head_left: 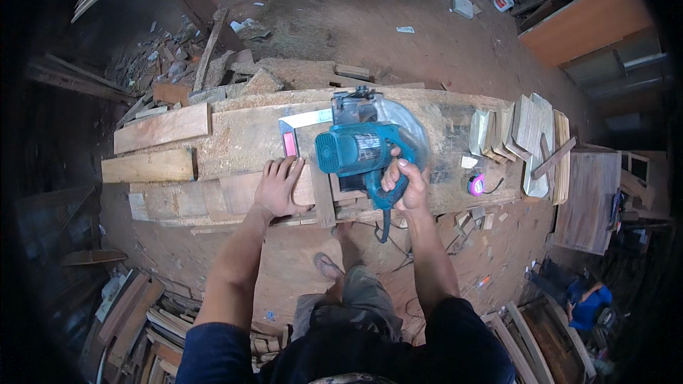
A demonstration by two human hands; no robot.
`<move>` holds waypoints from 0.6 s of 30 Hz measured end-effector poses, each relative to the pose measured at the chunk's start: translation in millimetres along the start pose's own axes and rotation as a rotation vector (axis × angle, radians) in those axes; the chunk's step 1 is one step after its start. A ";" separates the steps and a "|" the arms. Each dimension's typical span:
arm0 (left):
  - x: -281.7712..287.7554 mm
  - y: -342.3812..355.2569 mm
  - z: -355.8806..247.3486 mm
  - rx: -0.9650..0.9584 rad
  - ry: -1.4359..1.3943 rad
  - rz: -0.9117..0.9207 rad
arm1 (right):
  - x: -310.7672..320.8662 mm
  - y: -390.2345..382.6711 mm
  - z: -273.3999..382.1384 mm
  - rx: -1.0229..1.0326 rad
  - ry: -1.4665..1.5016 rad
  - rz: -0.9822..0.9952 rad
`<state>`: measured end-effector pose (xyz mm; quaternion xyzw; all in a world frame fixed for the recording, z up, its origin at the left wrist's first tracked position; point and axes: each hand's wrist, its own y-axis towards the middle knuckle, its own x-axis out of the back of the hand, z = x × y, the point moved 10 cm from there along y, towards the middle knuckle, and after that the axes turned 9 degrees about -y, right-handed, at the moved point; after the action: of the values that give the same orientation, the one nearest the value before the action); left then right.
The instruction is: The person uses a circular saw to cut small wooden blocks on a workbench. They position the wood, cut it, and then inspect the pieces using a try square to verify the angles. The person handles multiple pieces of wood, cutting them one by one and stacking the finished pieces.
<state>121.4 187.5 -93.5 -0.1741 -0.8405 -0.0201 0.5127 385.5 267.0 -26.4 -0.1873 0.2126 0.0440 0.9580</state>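
Note:
My right hand (407,181) is wrapped round the loop handle of a teal mitre saw (348,148). The saw's round, see-through blade guard (403,124) is on its right side. To the left of the motor, my left hand (279,188) lies on a light wooden board (238,190) with its fingers apart. A metal piece with a pink-red label (289,144) shows just beyond those fingers. An upright-lying wood strip (322,195) sits between my hands, below the motor. The saw hides the blade and the cutting spot.
The long workbench (249,124) is strewn with sawdust. Cut boards (162,130) lie at its left end. A pink tape measure (476,185) and several stacked pieces (530,139) sit on the right. Cords (398,263) trail below. A person in blue (589,304) is at the lower right.

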 end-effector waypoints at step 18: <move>-11.0 3.3 11.0 0.013 -0.080 -0.009 | 64.8 20.4 62.9 0.490 -1.611 -0.367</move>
<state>117.6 190.0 -108.8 -0.1676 -0.8613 -0.0097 0.4796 465.4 309.9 -7.9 0.0815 -0.5622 -0.0389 0.8221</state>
